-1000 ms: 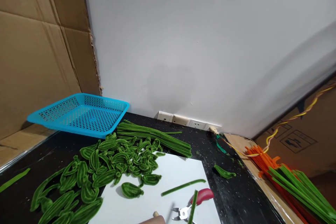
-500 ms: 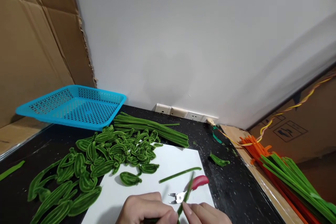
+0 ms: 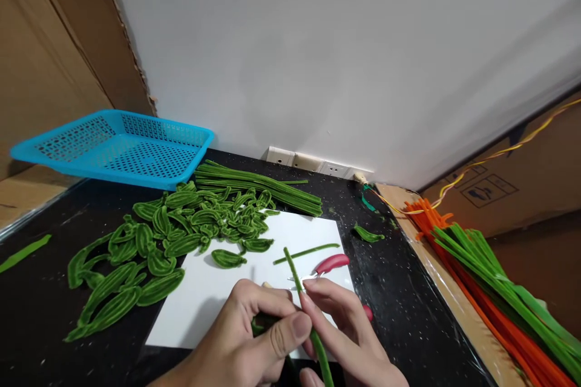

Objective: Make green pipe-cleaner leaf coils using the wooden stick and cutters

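Note:
Over the white paper (image 3: 181,321), my left hand (image 3: 254,335) is closed on a green pipe cleaner (image 3: 322,358). My right hand (image 3: 351,329) pinches the same pipe cleaner between thumb and fingers, close beside the left thumb. Its thin end points up and a little left. A dark green loop shows inside my left fist, mostly hidden by the fingers. Behind my right fingers lie cutting pliers with red handles (image 3: 333,263), partly covered. A short cut pipe cleaner piece (image 3: 313,251) rests on the paper. Leaf shapes of bent pipe cleaner (image 3: 161,287) are heaped to the left.
A blue perforated basket (image 3: 136,178) stands at the back left, near a bundle of green pipe cleaners (image 3: 258,187). One single leaf (image 3: 367,234) lies right of the paper. Orange and green bundles (image 3: 481,266) sit far right. Sockets (image 3: 306,161) line the wall.
The camera view has tilted down, so both hands show more fully and higher. The pipe cleaner's free end, which leaned right, now leans left.

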Demonstrator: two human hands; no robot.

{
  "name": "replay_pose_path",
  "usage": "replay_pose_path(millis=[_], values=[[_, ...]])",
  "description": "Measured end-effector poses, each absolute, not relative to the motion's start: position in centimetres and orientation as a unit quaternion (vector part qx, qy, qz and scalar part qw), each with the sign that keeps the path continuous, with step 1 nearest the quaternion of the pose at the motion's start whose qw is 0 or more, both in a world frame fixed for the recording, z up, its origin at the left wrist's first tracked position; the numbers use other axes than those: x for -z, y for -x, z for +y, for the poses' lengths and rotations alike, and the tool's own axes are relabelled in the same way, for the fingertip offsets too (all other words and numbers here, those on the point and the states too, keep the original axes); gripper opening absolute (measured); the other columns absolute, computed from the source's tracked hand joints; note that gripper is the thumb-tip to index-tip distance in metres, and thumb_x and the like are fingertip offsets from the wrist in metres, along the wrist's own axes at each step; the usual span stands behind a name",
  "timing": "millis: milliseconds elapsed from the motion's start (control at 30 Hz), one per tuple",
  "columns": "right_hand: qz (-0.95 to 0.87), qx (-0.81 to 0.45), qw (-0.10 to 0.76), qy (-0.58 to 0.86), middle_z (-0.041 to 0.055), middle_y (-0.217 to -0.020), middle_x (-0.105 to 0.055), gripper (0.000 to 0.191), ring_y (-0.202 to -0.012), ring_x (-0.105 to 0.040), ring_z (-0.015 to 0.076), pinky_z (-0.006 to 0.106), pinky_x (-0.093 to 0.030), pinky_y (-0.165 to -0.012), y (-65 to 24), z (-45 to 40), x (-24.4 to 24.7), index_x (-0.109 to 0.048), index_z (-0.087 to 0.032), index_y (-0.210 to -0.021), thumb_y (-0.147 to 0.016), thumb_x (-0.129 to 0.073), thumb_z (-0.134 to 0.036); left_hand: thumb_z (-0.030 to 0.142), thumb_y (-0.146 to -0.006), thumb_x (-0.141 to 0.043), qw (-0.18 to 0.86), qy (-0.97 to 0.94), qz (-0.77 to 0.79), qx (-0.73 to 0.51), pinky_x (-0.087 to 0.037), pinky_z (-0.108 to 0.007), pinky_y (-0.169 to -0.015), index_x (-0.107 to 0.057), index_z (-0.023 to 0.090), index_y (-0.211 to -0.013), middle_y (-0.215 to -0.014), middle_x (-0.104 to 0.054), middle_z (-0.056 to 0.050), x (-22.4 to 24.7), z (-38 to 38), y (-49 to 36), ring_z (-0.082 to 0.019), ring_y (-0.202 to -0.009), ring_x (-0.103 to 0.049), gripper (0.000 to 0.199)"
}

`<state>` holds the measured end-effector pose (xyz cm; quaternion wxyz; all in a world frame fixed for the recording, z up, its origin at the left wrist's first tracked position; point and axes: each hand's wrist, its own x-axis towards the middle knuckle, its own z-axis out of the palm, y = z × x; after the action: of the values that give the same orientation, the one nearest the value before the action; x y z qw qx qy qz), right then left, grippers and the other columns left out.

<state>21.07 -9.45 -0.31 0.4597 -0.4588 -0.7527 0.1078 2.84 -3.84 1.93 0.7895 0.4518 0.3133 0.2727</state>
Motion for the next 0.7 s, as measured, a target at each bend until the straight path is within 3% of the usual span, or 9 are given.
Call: replay_pose_path(millis=[100, 200, 333, 433, 567, 700], values=[[-0.774, -0.048, 0.449, 0.444, 0.0188, -0.132, -0.065, 0.047, -0.115, -0.07, 0.0285, 0.038, -0.066, -0.087, -21.9, -9.2, -0.6, -0.064, -0.018, -0.142, -0.095, -0.061, -0.01, 0.062, -0.091, -0.07, 0.779, -0.465, 0.312, -0.282, -0.028, -0.021, -0.045, -0.068, 0.014, -0.077, -0.067, -0.045, 0.005, -1.4, -3.6, -2.8, -0.002, -0.043, -0.028, 0.05], [-0.806, 0.023, 0.431, 0.406, 0.0169, -0.122, -0.074, 0.041, -0.117, -0.071, 0.0309, 0.044, -0.067, -0.09, -23.2, -8.5, -1.7, -0.069, -0.017, -0.134, -0.094, -0.067, -0.009, 0.052, -0.095, -0.069, 0.711, -0.546, 0.325, -0.3, -0.034, -0.022, -0.049, -0.07, 0.014, -0.075, -0.073, -0.057, 0.001, -1.4, -3.2, -2.6, -0.006, -0.049, -0.04, 0.043], [-0.865, 0.045, 0.359, 0.346, 0.0188, -0.12, -0.077, 0.026, -0.126, -0.067, 0.0303, 0.043, -0.065, -0.096, -24.4, -7.6, -2.6, -0.072, -0.007, -0.122, -0.098, -0.067, -0.013, 0.037, -0.099, -0.066, 0.641, -0.643, 0.3, -0.292, -0.048, -0.026, -0.075, -0.077, 0.016, -0.077, -0.079, -0.072, -0.004, -2.2, -2.7, -2.4, -0.016, -0.077, -0.065, 0.033], [-0.881, 0.021, 0.358, 0.31, 0.0188, -0.111, -0.078, 0.021, -0.121, -0.069, 0.029, 0.042, -0.065, -0.096, -24.5, -7.4, -2.6, -0.072, -0.002, -0.116, -0.1, -0.065, -0.013, 0.034, -0.1, -0.065, 0.632, -0.666, 0.285, -0.275, -0.048, -0.025, -0.076, -0.079, 0.016, -0.077, -0.081, -0.075, -0.003, -2.6, -2.5, -2.4, -0.017, -0.08, -0.067, 0.031], [-0.868, 0.014, 0.376, 0.325, 0.013, -0.093, -0.078, 0.012, -0.098, -0.075, 0.0253, 0.037, -0.067, -0.082, -24.2, -7.6, -2.3, -0.073, -0.006, -0.106, -0.098, -0.066, -0.01, 0.034, -0.101, -0.062, 0.613, -0.687, 0.302, -0.249, -0.046, -0.025, -0.074, -0.08, 0.018, -0.082, -0.079, -0.073, -0.002, -2.6, -2.7, -2.4, -0.015, -0.076, -0.065, 0.031], [-0.868, 0.052, 0.372, 0.325, 0.0111, -0.091, -0.077, 0.015, -0.089, -0.075, 0.0211, 0.03, -0.065, -0.076, -24.4, -7.9, -2.1, -0.074, -0.007, -0.106, -0.101, -0.06, -0.011, 0.041, -0.101, -0.061, 0.627, -0.678, 0.31, -0.227, -0.045, -0.026, -0.075, -0.076, 0.018, -0.083, -0.082, -0.071, -0.001, -2.6, -2.8, -2.0, -0.016, -0.079, -0.062, 0.033]])
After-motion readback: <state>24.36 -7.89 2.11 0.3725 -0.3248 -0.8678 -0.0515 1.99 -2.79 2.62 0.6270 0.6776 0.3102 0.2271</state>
